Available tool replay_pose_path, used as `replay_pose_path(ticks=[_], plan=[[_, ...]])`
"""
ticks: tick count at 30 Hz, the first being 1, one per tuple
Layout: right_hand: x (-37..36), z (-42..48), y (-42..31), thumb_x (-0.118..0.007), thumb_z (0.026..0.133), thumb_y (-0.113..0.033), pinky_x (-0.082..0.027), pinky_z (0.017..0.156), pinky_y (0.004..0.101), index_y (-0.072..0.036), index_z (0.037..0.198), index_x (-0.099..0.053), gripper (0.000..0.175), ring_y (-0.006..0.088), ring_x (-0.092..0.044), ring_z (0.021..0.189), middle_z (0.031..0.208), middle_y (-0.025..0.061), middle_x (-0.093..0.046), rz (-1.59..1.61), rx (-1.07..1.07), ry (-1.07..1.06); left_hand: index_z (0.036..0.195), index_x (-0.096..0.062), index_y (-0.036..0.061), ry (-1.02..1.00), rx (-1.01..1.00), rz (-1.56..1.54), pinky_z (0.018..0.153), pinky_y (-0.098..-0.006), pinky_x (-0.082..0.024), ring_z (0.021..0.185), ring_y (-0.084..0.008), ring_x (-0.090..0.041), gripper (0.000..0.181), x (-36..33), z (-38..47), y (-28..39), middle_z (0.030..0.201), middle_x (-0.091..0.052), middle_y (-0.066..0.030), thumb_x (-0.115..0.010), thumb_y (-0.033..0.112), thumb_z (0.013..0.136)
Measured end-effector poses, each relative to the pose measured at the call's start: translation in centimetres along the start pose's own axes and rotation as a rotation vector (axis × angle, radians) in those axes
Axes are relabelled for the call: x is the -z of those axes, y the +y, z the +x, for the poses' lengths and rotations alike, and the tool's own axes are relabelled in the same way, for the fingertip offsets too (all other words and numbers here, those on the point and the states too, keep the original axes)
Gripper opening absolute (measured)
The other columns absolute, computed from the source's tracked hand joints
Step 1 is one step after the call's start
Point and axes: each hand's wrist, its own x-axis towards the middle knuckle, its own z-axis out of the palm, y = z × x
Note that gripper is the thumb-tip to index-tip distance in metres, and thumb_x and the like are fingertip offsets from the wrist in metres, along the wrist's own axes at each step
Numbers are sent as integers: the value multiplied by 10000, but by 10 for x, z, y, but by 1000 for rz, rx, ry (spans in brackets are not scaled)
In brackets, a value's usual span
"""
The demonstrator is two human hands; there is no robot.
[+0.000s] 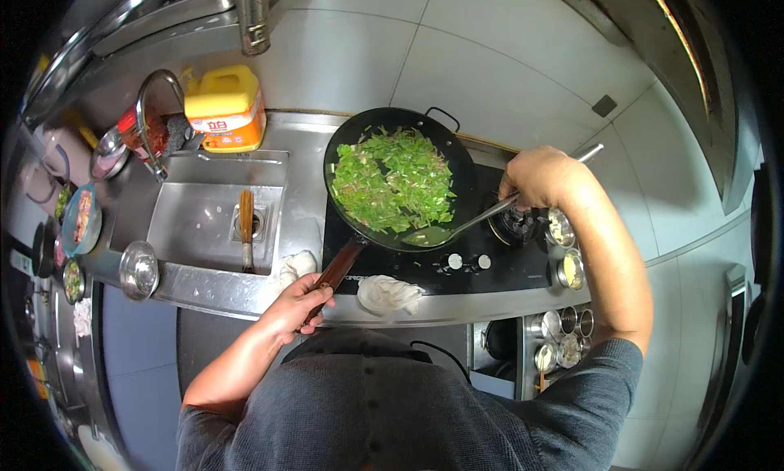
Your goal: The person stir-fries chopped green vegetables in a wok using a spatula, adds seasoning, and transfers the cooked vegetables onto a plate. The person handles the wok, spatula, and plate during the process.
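My left hand (302, 305) is closed round the wooden handle (339, 269) of a black wok (458, 164) on the left part of a black gas hob (392, 266). Chopped green leafy vegetables (395, 180), mixed with small pale and brownish bits, lie in the wok. My right hand (536, 177) grips a long-handled metal spatula (490, 212) from above. The spatula's blade rests inside the wok's lower right rim, beside the greens. A crumpled white cloth (389, 293) lies on the counter's front edge, below the wok and to the right of my left hand.
Left of the hob is a steel sink (196, 213) with a bamboo brush (246, 226) and a curved faucet (142, 112). A yellow and orange detergent jug (225, 109) stands behind it. A metal bowl (139, 270) sits at the sink's front left. Small bowls (571, 269) stand right of the hob.
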Motion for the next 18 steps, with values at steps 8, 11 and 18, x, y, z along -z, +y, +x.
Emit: replay_pose_path(ticks=[8, 11, 18], plan=[[-57, 66, -21, -686, 812, -149, -497, 845, 402, -114, 1147, -655, 339, 332, -639, 946, 1014, 169, -671, 414, 211, 382, 1193, -471, 77, -23, 9, -33, 349, -196, -281, 470, -66, -422, 288, 3, 4, -3, 847, -549, -27, -562, 184, 942], [-66, 44, -4, -678, 815, -131, -507, 832, 390, -109, 1144, -657, 330, 330, -647, 931, 1025, 169, -670, 478, 166, 372, 1173, -479, 67, -23, -7, -28, 346, -187, -268, 469, -62, -416, 265, 3, 2, -1, 845, -563, -26, -551, 179, 944], [-57, 38, -60, -626, 859, -177, -508, 786, 439, -94, 1158, -633, 311, 360, -638, 895, 934, 201, -666, 423, 249, 380, 1204, -462, 67, -12, 10, -21, 351, -196, -284, 473, -68, -429, 306, 3, 0, -2, 849, -561, -24, -562, 182, 939]])
